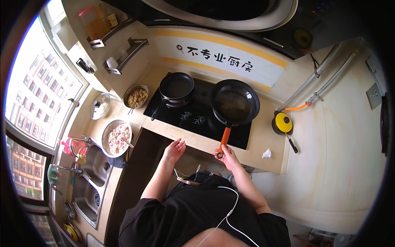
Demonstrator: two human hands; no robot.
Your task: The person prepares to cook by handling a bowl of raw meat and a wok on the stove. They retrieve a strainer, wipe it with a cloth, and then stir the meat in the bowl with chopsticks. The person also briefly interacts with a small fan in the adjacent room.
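My right hand (228,157) is closed around the orange handle (226,137) of a dark wok-like frying pan (234,105), near the handle's end. That pan rests on the right burner of a black glass gas hob (197,119) and has some brownish liquid at its bottom. Palm up and fingers apart, my left hand (175,150) is in the air before the counter's front edge, touching nothing. A second black frying pan (176,85) stands on the left burner, its handle pointing toward the lower left.
Left of the hob are a metal bowl of browned food (137,97), a glass lid (100,106) and a bowl of raw diced meat (117,139) with a utensil. A double steel sink (89,185) lies beyond. A small yellow-lidded pan (283,123) and crumpled white tissue (266,153) are at right.
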